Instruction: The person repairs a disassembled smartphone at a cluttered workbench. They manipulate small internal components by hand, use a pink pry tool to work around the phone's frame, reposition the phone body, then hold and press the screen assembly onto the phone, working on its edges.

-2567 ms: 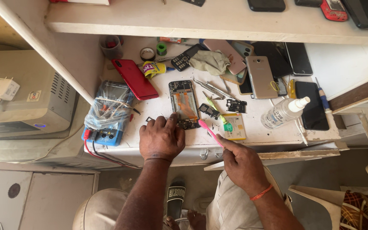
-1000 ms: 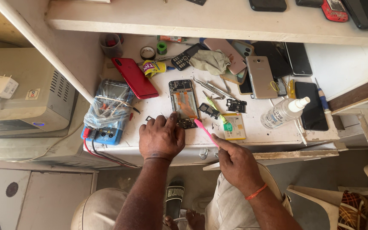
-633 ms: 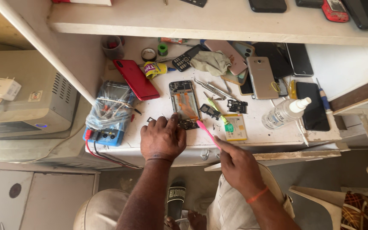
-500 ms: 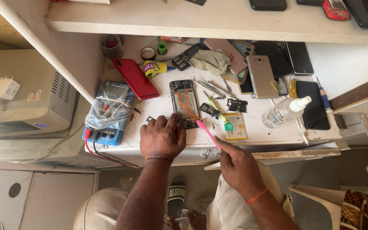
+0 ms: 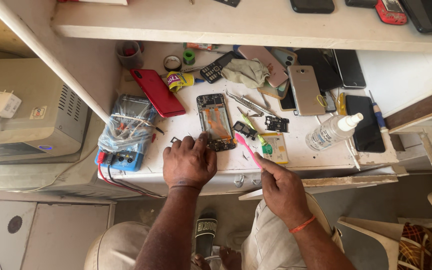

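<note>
Bright, warm daylight fills the view evenly, strongest on the white bench (image 5: pixel 296 150) and the shelf (image 5: pixel 256 25) above it. Shadows are soft: a dim band lies under the shelf, and the lower part of the frame is darker. Straight edges bow slightly at the frame edges. Focus is fairly sharp overall; small parts look soft.

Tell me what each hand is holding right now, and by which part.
The right hand grips a pink brush-like tool by its lower handle end. The left hand holds nothing; it rests flat, fingertips at the bottom edge of the opened phone.
</note>
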The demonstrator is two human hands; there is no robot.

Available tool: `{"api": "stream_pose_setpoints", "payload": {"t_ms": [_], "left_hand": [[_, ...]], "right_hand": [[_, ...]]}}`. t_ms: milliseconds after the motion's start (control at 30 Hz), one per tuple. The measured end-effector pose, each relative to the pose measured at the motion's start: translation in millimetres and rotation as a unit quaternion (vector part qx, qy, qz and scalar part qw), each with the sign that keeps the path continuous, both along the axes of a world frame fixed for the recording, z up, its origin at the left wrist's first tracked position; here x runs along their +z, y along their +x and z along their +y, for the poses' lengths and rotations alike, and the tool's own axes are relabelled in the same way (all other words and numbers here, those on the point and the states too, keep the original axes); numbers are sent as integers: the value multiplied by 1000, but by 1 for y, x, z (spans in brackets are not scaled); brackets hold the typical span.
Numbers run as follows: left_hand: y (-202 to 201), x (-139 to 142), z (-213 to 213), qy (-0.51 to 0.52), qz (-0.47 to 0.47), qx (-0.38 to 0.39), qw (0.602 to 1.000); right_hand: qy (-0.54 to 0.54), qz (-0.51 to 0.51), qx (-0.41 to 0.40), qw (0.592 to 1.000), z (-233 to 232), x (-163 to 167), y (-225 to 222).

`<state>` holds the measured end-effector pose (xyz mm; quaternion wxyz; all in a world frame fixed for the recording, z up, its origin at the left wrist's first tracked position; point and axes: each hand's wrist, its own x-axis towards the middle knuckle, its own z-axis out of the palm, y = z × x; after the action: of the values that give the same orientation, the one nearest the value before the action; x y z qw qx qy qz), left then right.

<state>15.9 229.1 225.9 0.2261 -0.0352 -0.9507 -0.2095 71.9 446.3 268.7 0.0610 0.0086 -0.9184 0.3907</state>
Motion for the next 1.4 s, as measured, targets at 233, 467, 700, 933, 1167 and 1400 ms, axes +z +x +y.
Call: {"api": "stream_pose_setpoints", "payload": {"t_ms": [233, 467, 700, 933, 1167, 1400], "left_hand": [[1, -1, -1, -2, 16, 1, 1000], [1, 1, -1, -1, 9, 3, 1000], [1, 1, 0, -2, 21, 5, 1000], [0, -2, -1, 0, 4, 3, 1000], [0, -4, -1, -8, 15, 1, 1000], [0, -3, -1, 2, 14, 4, 1000]], "right_hand": [[25, -52, 8, 998, -4, 0, 2], [54, -35, 5, 998, -5, -2, 1], [57, -5, 15, 998, -7, -3, -3], [33, 33, 46, 998, -5, 2, 5], [76, 15, 29, 997, -5, 1, -4], [60, 30, 40, 997, -5, 2, 2]]}}
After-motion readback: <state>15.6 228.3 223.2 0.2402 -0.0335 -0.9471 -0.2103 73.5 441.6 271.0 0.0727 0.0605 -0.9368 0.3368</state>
